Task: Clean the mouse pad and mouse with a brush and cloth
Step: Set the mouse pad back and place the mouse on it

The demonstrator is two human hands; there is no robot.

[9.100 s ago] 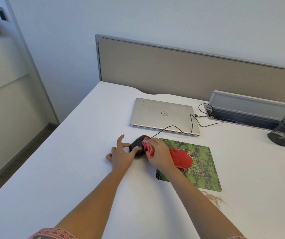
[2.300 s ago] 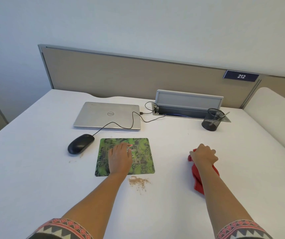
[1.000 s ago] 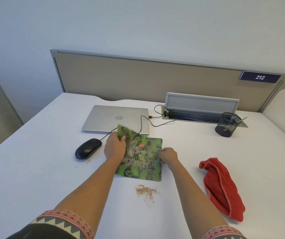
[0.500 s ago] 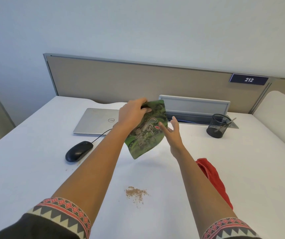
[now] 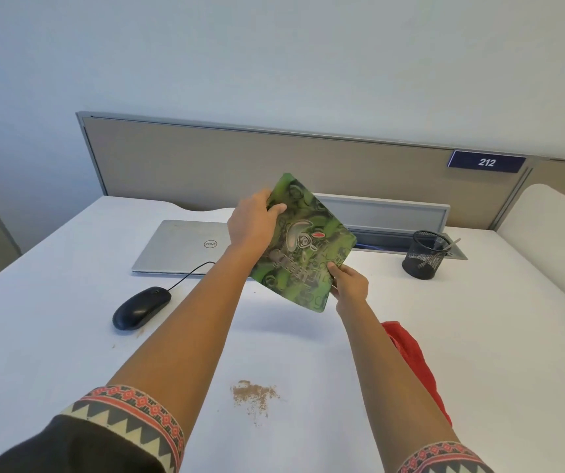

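The green patterned mouse pad (image 5: 305,247) is up in the air above the desk, tilted with its printed face toward me. My left hand (image 5: 252,223) grips its upper left edge, thumb on the front. My right hand (image 5: 349,285) pinches its lower right edge. The black wired mouse (image 5: 140,307) lies on the white desk to the left. The red cloth (image 5: 414,363) lies crumpled on the desk at the right, partly hidden behind my right forearm. I see no brush.
A closed silver laptop (image 5: 185,247) sits behind the mouse, its cable running to an open cable box (image 5: 383,216). A black mesh pen cup (image 5: 424,257) stands at the back right. A patch of brown dust (image 5: 254,396) lies on the desk (image 5: 52,353) near me.
The pad went from flat on the desk to lifted in both hands. Since half a second ago my right hand, then open beside it, has taken hold of its lower edge.
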